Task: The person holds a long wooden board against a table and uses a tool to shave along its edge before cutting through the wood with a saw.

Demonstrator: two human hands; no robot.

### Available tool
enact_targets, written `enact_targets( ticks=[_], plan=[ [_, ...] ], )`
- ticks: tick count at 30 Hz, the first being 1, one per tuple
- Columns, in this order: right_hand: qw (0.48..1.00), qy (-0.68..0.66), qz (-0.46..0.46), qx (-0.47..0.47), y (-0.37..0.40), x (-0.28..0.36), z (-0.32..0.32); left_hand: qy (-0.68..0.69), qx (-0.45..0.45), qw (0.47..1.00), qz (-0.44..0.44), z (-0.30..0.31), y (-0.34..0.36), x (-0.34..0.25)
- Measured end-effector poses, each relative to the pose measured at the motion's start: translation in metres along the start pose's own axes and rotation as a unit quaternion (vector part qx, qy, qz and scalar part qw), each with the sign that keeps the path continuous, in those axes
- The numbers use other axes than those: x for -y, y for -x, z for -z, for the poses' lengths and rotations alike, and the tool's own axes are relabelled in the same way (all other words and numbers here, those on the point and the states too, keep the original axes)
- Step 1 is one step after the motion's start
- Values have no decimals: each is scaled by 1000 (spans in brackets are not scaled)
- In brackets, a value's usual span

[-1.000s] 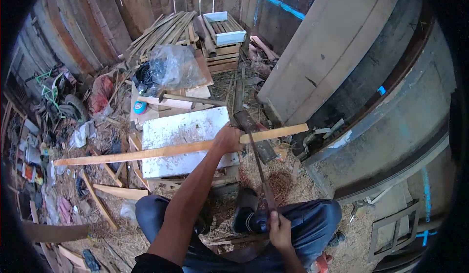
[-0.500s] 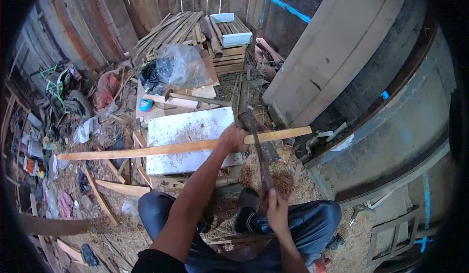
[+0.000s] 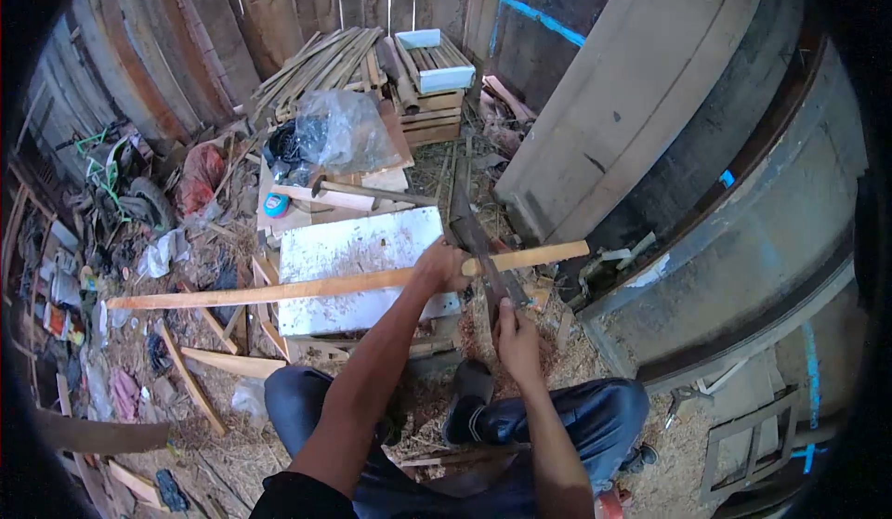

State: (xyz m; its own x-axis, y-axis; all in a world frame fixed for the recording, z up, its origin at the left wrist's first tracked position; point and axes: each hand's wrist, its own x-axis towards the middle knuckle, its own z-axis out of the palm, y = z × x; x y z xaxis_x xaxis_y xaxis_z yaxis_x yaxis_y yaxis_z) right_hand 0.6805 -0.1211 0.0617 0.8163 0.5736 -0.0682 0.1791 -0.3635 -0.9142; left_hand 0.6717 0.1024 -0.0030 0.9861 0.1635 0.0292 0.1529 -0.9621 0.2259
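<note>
My left hand (image 3: 442, 268) is closed round a long narrow wooden strip (image 3: 279, 291), pressing it over a white board (image 3: 358, 240). The strip runs from the far left to a short end jutting past the board's right side. Just right of my left hand, a dark handsaw (image 3: 474, 231) crosses the strip, its blade slanting up and away. My right hand (image 3: 518, 341) is wrapped round the near end of the saw; its handle is mostly hidden by my fingers. A hammer (image 3: 372, 191) and a blue tape measure (image 3: 276, 205) lie behind the white board.
Thin slats (image 3: 321, 64) are heaped at the back beside a white-ended crate (image 3: 444, 78). A clear plastic bag (image 3: 344, 133) lies before them. Large panels (image 3: 641, 91) lean on the right. Wood offcuts (image 3: 232, 361) and litter cover the floor at left.
My right hand has moved up and away from me, pushing the saw forward across the strip. My left hand keeps its grip on the strip in nearly the same place.
</note>
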Motion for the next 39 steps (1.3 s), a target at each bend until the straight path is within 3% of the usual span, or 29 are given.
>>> enact_targets(
  ticks=[4,6,9,13,18,22,24,26,28,30,31,33,37,39],
  plan=[
    [998,61,1,4,93,6,37,-13,-12,1000,3,-17,-3,6],
    [997,54,-59,23,142,-3,55,34,-4,999,3,6,3,-3],
    [991,26,-128,41,155,-1,68,25,19,999,23,14,4,-10],
    [995,40,-84,39,124,1,51,49,-96,994,-1,1,5,-6],
    [998,53,22,-15,-7,4,-11,9,-51,999,-7,2,3,-7],
    [995,85,53,3,-20,18,-12,43,-12,999,-2,9,3,-3],
    [999,20,31,10,-3,16,-5,32,-11,999,8,11,5,-5],
    [997,20,-69,42,37,16,14,-7,-24,1000,1,16,7,-9],
    [999,33,-31,20,93,24,40,4,-24,1000,-5,-7,1,-1],
    [991,64,-104,48,139,19,61,43,-56,997,-14,2,3,-2],
    [991,66,-106,53,147,12,63,49,0,999,19,6,2,-6],
    [988,57,-126,72,156,4,65,18,23,999,21,15,5,-10],
    [996,52,-41,56,68,5,19,13,-2,1000,9,7,3,-6],
    [994,87,72,-2,11,11,-5,10,-16,1000,11,-12,-2,4]
  ],
)
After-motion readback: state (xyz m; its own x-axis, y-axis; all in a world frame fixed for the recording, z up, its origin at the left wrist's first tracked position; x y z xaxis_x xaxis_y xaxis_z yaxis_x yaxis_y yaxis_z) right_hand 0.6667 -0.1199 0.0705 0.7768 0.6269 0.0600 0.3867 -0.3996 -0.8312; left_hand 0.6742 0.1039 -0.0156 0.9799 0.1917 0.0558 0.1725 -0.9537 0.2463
